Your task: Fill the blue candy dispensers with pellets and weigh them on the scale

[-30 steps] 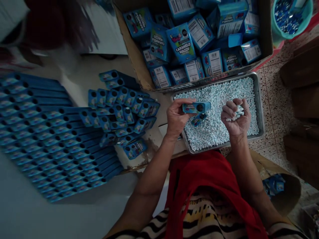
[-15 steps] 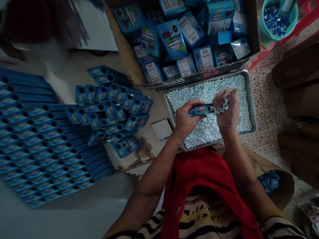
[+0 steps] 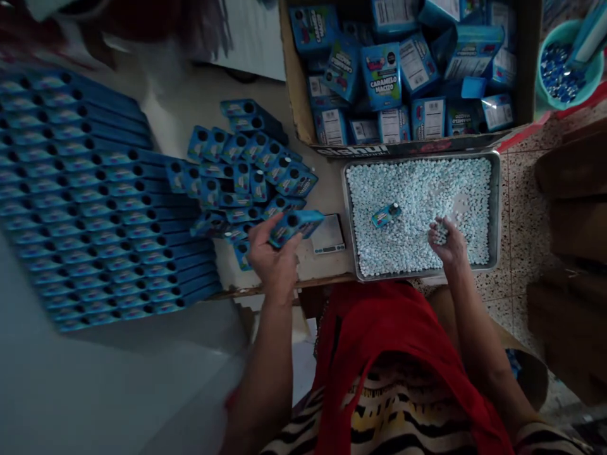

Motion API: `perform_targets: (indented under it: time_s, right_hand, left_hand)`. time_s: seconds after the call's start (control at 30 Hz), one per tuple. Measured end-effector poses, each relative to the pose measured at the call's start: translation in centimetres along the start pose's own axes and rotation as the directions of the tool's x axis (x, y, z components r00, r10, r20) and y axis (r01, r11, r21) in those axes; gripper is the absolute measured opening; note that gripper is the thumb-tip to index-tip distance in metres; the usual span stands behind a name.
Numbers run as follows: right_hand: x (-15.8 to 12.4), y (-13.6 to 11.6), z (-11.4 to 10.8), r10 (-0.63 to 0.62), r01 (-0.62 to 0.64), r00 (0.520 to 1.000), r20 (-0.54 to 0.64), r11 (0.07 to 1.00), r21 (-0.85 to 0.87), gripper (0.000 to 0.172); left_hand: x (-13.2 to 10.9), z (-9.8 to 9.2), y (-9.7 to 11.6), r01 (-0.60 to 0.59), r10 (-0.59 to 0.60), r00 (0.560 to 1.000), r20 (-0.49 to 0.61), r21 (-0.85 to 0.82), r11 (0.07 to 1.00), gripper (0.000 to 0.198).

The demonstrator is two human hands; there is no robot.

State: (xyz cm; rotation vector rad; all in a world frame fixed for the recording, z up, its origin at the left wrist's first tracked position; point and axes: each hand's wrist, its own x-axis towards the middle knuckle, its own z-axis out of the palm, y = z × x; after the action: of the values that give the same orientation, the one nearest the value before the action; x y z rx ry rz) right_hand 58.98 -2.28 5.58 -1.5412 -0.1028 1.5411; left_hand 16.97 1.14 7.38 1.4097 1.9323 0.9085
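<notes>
My left hand (image 3: 272, 259) grips a small blue candy box (image 3: 298, 226) with a dark round hole in its end, left of the tray. Beside it, several similar blue boxes (image 3: 241, 180) lie in a loose pile. My right hand (image 3: 449, 243) is over the metal tray (image 3: 496, 208), its fingers curled around a few small pale candies (image 3: 441, 234). Loose white and pale blue candies (image 3: 403, 253) cover most of the tray. Another blue box (image 3: 386, 215) lies tilted on them, a white candy at its end.
A small scale (image 3: 328, 234) sits between the pile and the tray. Blue boxes stand in stacked rows (image 3: 95, 208) at left. Behind the tray is a cardboard carton (image 3: 351, 150) of larger blue boxes. A turquoise bucket (image 3: 597, 69) holds shiny blue pieces.
My left hand has left the tray, moving left, and now holds a different box. A box now lies on the candies. My right hand has come down lower over the tray. The view has shifted.
</notes>
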Motion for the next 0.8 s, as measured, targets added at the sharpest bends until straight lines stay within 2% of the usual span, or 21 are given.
perform_targets:
  time_s: [0.07,0.1,0.13,0.17,0.2,0.23,0.27,0.33,0.4,0.47,0.6,0.67,0.73,0.8]
  right_hand:
    - [-0.4,0.7,0.0,-0.063,0.039,0.995,-0.082,0.962,-0.271,0.044]
    - [-0.5,0.8,0.1,-0.118,0.067,0.989,-0.091,0.899,-0.433,0.039]
    - [-0.7,0.8,0.2,-0.182,0.101,0.981,-0.073,0.791,-0.604,0.031]
    - [-0.7,0.6,0.4,-0.243,0.139,0.970,-0.024,0.631,-0.763,0.023]
    - [-0.7,0.4,0.6,-0.287,0.174,0.957,0.048,0.430,-0.886,0.022]
    - [-0.6,0.0,0.8,-0.299,0.200,0.946,0.124,0.240,-0.950,0.029]
    - [-0.5,-0.3,0.9,-0.288,0.221,0.940,0.183,0.106,-0.969,0.039]
    - [-0.1,-1.1,1.0,-0.235,0.264,0.936,0.263,-0.029,-0.964,0.051]
    - [0.4,-1.6,0.9,-0.222,0.300,0.925,0.308,-0.072,-0.951,0.050]
    - [0.9,-1.8,0.6,-0.250,0.336,0.905,0.345,-0.080,-0.939,0.046]
    - [0.8,-1.2,0.4,-0.284,0.387,0.879,0.382,-0.042,-0.921,0.037]
    - [-0.1,-0.7,0.7,-0.298,0.433,0.856,0.423,-0.035,-0.901,0.036]
    - [-0.8,-0.1,1.5,-0.324,0.473,0.827,0.459,-0.040,-0.880,0.048]
    - [-0.7,0.4,2.8,-0.360,0.476,0.815,0.454,-0.029,-0.879,0.071]
  left_hand:
    - [-1.1,-1.4,-3.2,0.091,-0.083,0.981,-0.174,0.039,0.995,0.055]
    - [-2.0,-1.7,-4.5,0.133,-0.118,0.967,-0.228,0.050,0.990,0.055]
    - [-2.9,-1.8,-5.7,0.169,-0.149,0.957,-0.247,0.060,0.984,0.055]
    - [-3.9,-1.7,-6.8,0.201,-0.177,0.948,-0.263,0.065,0.977,0.056]
    - [-4.9,-1.5,-7.7,0.230,-0.202,0.939,-0.279,0.071,0.971,0.058]
    - [-5.8,-1.1,-8.5,0.258,-0.225,0.929,-0.294,0.080,0.963,0.059]
    - [-6.5,-0.7,-9.0,0.288,-0.248,0.916,-0.316,0.086,0.954,0.059]
    - [-7.5,0.3,-9.6,0.352,-0.296,0.872,-0.389,0.081,0.932,0.059]
    - [-7.5,1.4,-9.7,0.400,-0.336,0.825,-0.454,0.049,0.915,0.059]
    - [-6.4,2.3,-9.5,0.402,-0.350,0.817,-0.459,0.016,0.916,0.057]
    - [-2.4,3.3,-9.2,0.285,-0.255,0.906,-0.339,0.041,0.958,0.048]
    - [-0.5,3.3,-9.1,0.235,-0.205,0.933,-0.297,0.069,0.970,0.045]
    - [0.7,3.2,-9.1,0.204,-0.165,0.942,-0.293,0.108,0.973,0.046]
    - [0.7,3.2,-8.7,0.155,-0.096,0.945,-0.311,0.170,0.973,0.051]
